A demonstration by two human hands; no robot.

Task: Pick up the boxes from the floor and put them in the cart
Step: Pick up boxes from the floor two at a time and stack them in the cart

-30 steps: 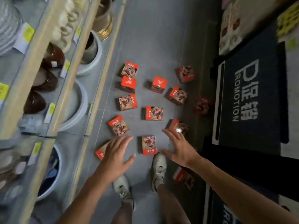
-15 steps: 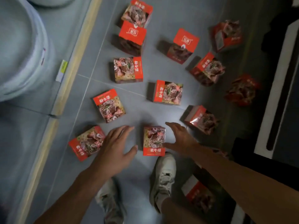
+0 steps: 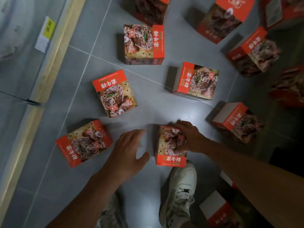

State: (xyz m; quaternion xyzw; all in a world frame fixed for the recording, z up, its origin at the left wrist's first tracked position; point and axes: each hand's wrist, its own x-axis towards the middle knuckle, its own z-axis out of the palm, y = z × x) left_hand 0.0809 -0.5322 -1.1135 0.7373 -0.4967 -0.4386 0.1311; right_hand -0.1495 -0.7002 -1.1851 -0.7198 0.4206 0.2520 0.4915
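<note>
Several red boxes with a steak picture lie scattered on the grey tiled floor. The nearest box (image 3: 171, 160) lies flat just ahead of my right shoe. My right hand (image 3: 189, 137) grips its far right corner, fingers curled over the edge. A short gap to the left of that box, my left hand (image 3: 130, 150) hovers with fingers spread, holding nothing. Other boxes lie at the left (image 3: 83, 143), the middle left (image 3: 115, 94), the centre (image 3: 195, 79) and the right (image 3: 236, 122). No cart is in view.
A shelf base with a yellow edge strip (image 3: 49, 63) and a price tag (image 3: 45, 34) runs along the left. My white shoes (image 3: 179, 195) stand at the bottom. One more box (image 3: 218, 213) lies by my right leg, and dark flooring lies to the right.
The view has dropped much closer to the floor. My right hand moved left onto the nearest box and took hold of its corner. My left hand came closer to the box's left side.
</note>
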